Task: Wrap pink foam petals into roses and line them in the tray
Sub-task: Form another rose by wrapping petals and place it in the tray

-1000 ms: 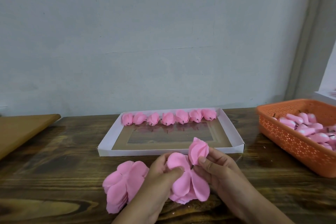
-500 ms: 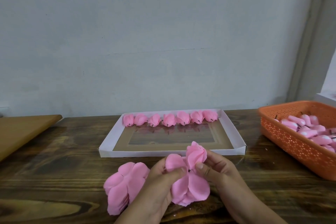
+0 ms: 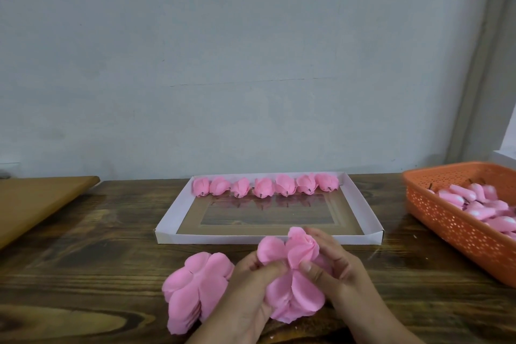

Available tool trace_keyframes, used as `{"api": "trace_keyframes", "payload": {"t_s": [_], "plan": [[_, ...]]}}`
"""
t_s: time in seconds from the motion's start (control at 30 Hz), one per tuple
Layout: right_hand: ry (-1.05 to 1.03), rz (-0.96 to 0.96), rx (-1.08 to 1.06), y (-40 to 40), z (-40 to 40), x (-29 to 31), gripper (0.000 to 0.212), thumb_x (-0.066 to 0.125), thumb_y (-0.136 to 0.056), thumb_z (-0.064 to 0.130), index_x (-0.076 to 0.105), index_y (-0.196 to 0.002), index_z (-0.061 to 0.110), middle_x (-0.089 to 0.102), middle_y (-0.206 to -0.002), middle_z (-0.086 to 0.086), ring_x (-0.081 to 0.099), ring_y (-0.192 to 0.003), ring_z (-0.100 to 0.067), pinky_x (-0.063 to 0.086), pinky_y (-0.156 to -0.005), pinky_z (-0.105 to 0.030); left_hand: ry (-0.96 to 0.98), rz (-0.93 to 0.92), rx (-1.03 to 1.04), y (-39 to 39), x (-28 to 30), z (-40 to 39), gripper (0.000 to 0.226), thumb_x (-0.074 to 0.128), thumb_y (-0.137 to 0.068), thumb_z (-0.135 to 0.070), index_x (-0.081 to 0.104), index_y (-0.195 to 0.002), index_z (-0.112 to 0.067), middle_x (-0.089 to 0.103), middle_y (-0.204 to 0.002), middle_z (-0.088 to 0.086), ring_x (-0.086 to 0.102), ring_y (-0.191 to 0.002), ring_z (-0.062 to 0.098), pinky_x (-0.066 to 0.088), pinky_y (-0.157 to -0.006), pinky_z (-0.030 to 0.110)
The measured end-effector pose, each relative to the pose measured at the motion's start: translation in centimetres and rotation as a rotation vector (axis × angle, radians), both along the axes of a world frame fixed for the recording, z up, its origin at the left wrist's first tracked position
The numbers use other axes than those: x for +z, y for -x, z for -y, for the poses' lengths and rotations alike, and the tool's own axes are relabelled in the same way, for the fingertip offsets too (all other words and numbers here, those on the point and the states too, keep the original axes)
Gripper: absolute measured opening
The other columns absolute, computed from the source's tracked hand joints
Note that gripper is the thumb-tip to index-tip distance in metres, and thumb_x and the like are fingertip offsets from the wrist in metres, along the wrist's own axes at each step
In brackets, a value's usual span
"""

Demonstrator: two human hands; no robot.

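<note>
Petals (image 3: pixel 293 288) are being wrapped between both hands: the left hand (image 3: pixel 248 288) is pinching one petal, the right hand (image 3: pixel 335 268) is curling round the bud. Beyond them, seven roses (image 3: pixel 265 186) are lining the tray (image 3: pixel 268 239); perhaps most rows remain. More petals are lying left (image 3: pixel 195 288), a basket (image 3: pixel 460 232) right, on the wooden table (image 3: pixel 83 246) before a grey wall (image 3: pixel 251 64).

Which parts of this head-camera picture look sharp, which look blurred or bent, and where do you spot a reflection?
Head view: soft, even light, no hard shadows. The seven finished roses look fairly sharp; the orange basket at the right edge is smeared. The glossy window in the tray mirrors the roses. The wide lens bends the right wall corner. The left hand and right hand, gripping the half-wrapped rose, are slightly soft.
</note>
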State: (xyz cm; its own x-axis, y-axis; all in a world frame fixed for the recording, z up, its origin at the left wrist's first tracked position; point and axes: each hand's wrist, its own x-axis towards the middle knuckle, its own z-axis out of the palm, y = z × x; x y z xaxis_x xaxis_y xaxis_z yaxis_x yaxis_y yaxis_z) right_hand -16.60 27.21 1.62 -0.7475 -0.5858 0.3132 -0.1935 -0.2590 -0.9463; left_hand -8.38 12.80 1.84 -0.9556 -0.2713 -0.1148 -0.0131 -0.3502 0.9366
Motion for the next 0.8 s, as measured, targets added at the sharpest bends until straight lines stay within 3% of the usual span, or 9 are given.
{"api": "trace_keyframes", "payload": {"t_s": [0.07,0.13,0.27,0.37,0.43,0.47,0.53,0.63,0.8], "plan": [[-0.041,-0.026,-0.013,-0.1,0.0,0.0,0.036,0.076,-0.069,0.021,0.079,-0.103,0.033,0.063,-0.131,0.014,0.047,-0.130,0.006,0.038,-0.112,-0.032,0.004,0.065,0.105,0.3,-0.1,-0.1,0.011,0.061,-0.095,-0.001,0.068,-0.104,-0.002,0.078,-0.081,0.009,0.076,-0.074,0.021,0.061,-0.067,0.033],[-0.065,-0.047,0.028,-0.3,0.0,0.1,0.037,0.075,-0.072,0.021,0.078,-0.106,0.034,0.059,-0.137,0.012,0.042,-0.133,0.008,0.036,-0.113,-0.030,-0.010,0.093,0.138,0.4,0.2,-0.4,0.008,0.058,-0.098,-0.003,0.066,-0.099,-0.001,0.076,-0.074,0.007,0.074,-0.067,0.020,0.061,-0.063,0.032],[-0.077,-0.038,0.079,-0.4,-0.1,0.1,0.039,0.074,-0.076,0.018,0.076,-0.113,0.031,0.060,-0.137,0.015,0.041,-0.138,-0.002,0.036,-0.116,-0.040,0.011,0.112,0.152,0.4,0.1,-0.5,0.016,0.059,-0.100,-0.013,0.071,-0.094,-0.006,0.078,-0.079,0.008,0.076,-0.072,0.021,0.060,-0.070,0.037],[-0.083,-0.037,0.080,-0.4,-0.1,0.2,0.038,0.073,-0.076,0.017,0.076,-0.112,0.031,0.061,-0.134,0.017,0.044,-0.137,-0.004,0.038,-0.115,-0.043,0.056,0.099,0.165,0.3,0.2,-0.6,0.029,0.064,-0.098,-0.023,0.081,-0.076,-0.016,0.079,-0.081,0.008,0.077,-0.075,0.022,0.059,-0.071,0.040],[-0.079,-0.051,0.089,-0.3,-0.2,0.1,0.037,0.072,-0.078,0.014,0.076,-0.112,0.028,0.061,-0.135,0.014,0.046,-0.136,-0.009,0.039,-0.114,-0.045,0.131,0.053,0.139,-0.3,0.7,-0.9,0.027,0.074,-0.083,-0.044,0.082,-0.083,-0.018,0.078,-0.092,0.014,0.076,-0.088,0.032,0.061,-0.081,0.050],[-0.078,-0.059,0.095,-0.3,-0.1,0.1,0.037,0.071,-0.080,0.012,0.076,-0.113,0.027,0.060,-0.135,0.012,0.047,-0.136,-0.012,0.040,-0.113,-0.046,0.166,0.034,0.113,-0.5,0.8,-0.9,0.037,0.077,-0.077,-0.050,0.081,-0.092,-0.016,0.077,-0.097,0.017,0.074,-0.094,0.037,0.059,-0.081,0.052],[-0.076,-0.056,0.099,-0.3,-0.1,0.0,0.037,0.070,-0.082,0.010,0.075,-0.114,0.026,0.060,-0.137,0.008,0.048,-0.135,-0.016,0.042,-0.112,-0.046,0.170,-0.003,0.089,-0.6,0.7,-0.9,0.039,0.074,-0.084,-0.046,0.078,-0.101,-0.011,0.076,-0.098,0.019,0.074,-0.093,0.039,0.059,-0.074,0.049],[-0.056,-0.023,0.094,-0.2,-0.1,-0.1,0.036,0.071,-0.084,0.010,0.074,-0.116,0.026,0.061,-0.137,0.001,0.055,-0.129,-0.019,0.049,-0.105,-0.040,0.165,-0.001,0.179,-0.2,0.4,-0.8,0.025,0.063,-0.095,-0.027,0.079,-0.094,-0.008,0.077,-0.095,0.020,0.076,-0.091,0.035,0.060,-0.069,0.042],[-0.040,-0.003,0.100,-0.2,0.0,-0.2,0.036,0.070,-0.083,0.021,0.072,-0.119,0.025,0.069,-0.125,-0.002,0.064,-0.117,-0.017,0.054,-0.090,-0.027,0.225,0.001,0.284,0.2,0.2,-1.1,0.022,0.070,-0.087,-0.025,0.075,-0.082,-0.005,0.074,-0.090,0.024,0.073,-0.086,0.033,0.058,-0.075,0.040]]}}
